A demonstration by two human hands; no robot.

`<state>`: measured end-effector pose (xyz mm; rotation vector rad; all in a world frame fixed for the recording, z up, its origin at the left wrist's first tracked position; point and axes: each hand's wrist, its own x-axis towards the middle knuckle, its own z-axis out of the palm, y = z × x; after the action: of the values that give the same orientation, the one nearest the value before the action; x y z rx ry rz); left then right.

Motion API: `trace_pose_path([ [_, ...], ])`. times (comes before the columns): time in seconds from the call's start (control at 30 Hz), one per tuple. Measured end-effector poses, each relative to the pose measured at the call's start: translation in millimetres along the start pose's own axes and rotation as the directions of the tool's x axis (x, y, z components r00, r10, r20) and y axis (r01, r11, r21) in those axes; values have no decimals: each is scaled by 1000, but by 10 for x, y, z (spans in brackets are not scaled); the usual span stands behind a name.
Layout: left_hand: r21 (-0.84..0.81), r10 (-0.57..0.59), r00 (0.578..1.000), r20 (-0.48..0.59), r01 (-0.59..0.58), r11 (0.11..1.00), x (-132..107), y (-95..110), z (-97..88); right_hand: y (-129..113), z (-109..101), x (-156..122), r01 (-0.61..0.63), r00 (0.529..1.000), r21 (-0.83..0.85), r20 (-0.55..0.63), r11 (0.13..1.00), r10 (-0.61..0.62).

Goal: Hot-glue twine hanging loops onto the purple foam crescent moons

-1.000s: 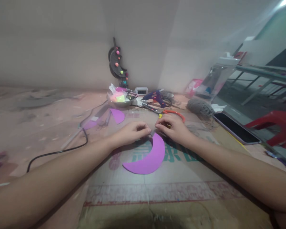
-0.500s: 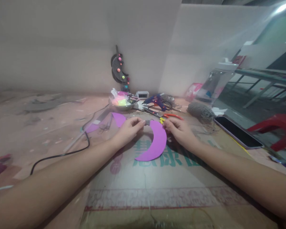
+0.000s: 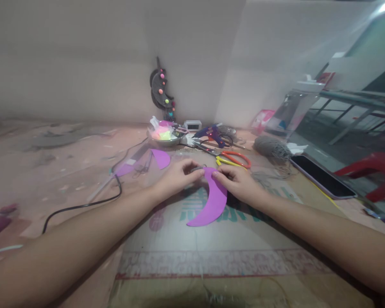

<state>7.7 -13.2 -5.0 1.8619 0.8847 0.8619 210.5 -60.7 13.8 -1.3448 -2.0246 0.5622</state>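
A purple crescent-shaped cutout [image 3: 213, 201] is held over the cardboard sheet [image 3: 167, 244], its pointed tip curving down to the left. My right hand [image 3: 239, 182] is closed on the crescent's upper part, thumb on the front face. At the same end, my left hand [image 3: 182, 177] pinches a small grey piece [image 3: 197, 169] against the crescent's upper tip. The fingers partly cover that grey piece, so its kind is unclear. Just behind my right hand lie scissors [image 3: 235, 159] with orange and yellow handles.
A blue glue gun [image 3: 213, 134], a bowl of colourful bits [image 3: 167, 141] and a small digital clock [image 3: 192, 125] stand at the back. Grey yarn [image 3: 271, 147] and a phone [image 3: 322, 176] lie right. Purple scraps [image 3: 161, 158] and a black cable [image 3: 80, 208] are left. A decorated grey crescent [image 3: 160, 92] leans on the wall.
My right hand has moved left, from the crescent's outer edge onto its front, uncovering more of the scissors' handles. My left hand has come closer to the crescent's upper tip, covering more grey.
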Motion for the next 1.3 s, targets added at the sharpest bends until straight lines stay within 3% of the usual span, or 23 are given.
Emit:
trace_pose_path([
  [0.27, 50, -10, 999, 37, 8, 999, -4, -13, -10, 3, 13, -1, 28, 1000, -42, -12, 999, -28],
  [0.53, -26, -2, 998, 66, 4, 1000, 3, -20, -9, 32, -3, 13, -36, 999, 53, -21, 998, 37],
  [0.63, -110, 0, 1000, 9, 1, 994, 25, -37, -7, 43, -7, 20, -48, 998, 69, -30, 996, 50],
  [0.73, -167, -4, 993, -115, -15, 986, 53, -71, -25, 30, -12, 21, -50, 998, 66, -37, 997, 52],
  [0.87, -134, -37, 967, -251, 3, 991, 77, -91, -73, -3, -21, 23, -50, 998, 35, -34, 998, 51],
  [1.07, -159, -125, 958, -260, 86, 984, 68, -22, -74, -4, -26, 29, -50, 999, 23, -19, 998, 51],
  [1.3, -116, -111, 959, -260, 83, 990, 79, -60, -57, -1, -27, 20, -63, 998, 8, -11, 998, 63],
])
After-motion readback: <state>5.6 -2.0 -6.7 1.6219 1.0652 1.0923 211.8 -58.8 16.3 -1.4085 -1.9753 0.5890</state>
